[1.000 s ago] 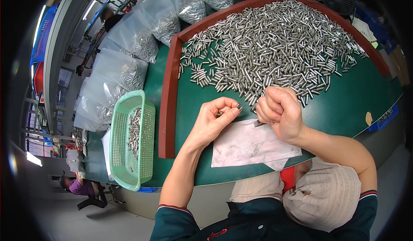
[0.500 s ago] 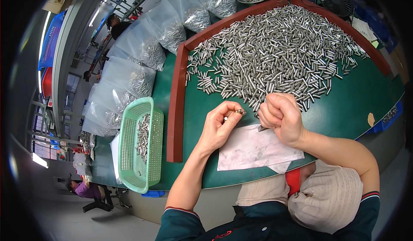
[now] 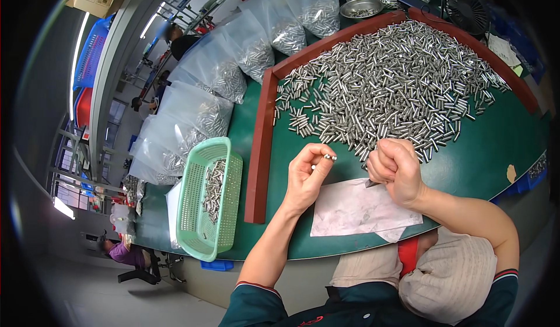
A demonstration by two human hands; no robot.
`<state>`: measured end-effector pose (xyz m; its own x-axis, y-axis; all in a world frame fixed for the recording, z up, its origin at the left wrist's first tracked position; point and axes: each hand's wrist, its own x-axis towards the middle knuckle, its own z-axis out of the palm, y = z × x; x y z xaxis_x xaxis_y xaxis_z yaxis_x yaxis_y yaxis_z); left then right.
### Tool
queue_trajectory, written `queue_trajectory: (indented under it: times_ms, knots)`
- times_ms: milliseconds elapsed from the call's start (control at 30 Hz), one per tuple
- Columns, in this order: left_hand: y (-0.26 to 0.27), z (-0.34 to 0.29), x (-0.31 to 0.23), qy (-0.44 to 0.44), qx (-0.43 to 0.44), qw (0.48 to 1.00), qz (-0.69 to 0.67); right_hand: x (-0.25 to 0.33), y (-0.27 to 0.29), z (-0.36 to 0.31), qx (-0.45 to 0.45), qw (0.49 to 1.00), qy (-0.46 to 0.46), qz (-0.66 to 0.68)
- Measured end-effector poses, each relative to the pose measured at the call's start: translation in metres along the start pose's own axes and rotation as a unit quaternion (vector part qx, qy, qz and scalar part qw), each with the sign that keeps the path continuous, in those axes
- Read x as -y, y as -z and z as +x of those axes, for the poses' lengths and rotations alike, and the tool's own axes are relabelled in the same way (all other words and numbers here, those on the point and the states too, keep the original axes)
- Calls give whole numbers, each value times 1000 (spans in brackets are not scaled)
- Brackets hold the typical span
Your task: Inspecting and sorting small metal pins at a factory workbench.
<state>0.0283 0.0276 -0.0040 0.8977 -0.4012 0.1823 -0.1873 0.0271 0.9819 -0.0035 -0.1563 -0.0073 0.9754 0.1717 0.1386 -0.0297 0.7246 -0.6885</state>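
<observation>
Between the thumb and index finger of my left hand (image 3: 304,178) are small shiny metal pins (image 3: 331,157), their ends showing at the fingertips. My right hand (image 3: 398,172) is curled into a fist just to the right. From under that fist sticks the tip of a flat grey piece (image 3: 371,183); the rest of it is covered by the fingers. Both hands are over the near edge of a big heap of short metal pins (image 3: 396,82). Beneath them a stained whitish cloth (image 3: 356,213) lies on the green table (image 3: 466,158).
Dark red wooden bars (image 3: 261,152) fence the heap. Left of them stands a light green plastic basket (image 3: 230,210) holding some pins. Clear bags of pins (image 3: 224,79) line the far left side. A metal bowl (image 3: 361,8) and a black fan (image 3: 465,9) are at the back.
The whole scene has shifted slightly right in the picture. In my left fingertips the pins now show bright round ends. My right hand stays closed beside it.
</observation>
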Motion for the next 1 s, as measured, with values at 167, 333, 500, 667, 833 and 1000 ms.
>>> queue_trajectory:
  times_ms: [167, 333, 500, 667, 833, 1000]
  knots:
    - [-1, 0, 1, 1, 3, 1000, 10, 0, -1, -1, -5, 1000, 3, -27]
    - [-2, -2, 1, 14, 8, 1000, 8, 0, -1, -3, 1, 1000, 2, -16]
    - [-9, -6, -19, 110, 90, 978, 153, 2, 1, -3, 0, 1000, -5, -1]
    - [-19, -12, -36, 138, 213, 896, 366, 2, -1, 1, -17, 999, 5, -35]
    - [-21, -17, -38, 76, 179, 879, 436, 2, -2, 1, -13, 999, 7, -37]
    - [-21, -18, -42, 57, 193, 877, 436, -1, -1, 1, -19, 999, 1, -26]
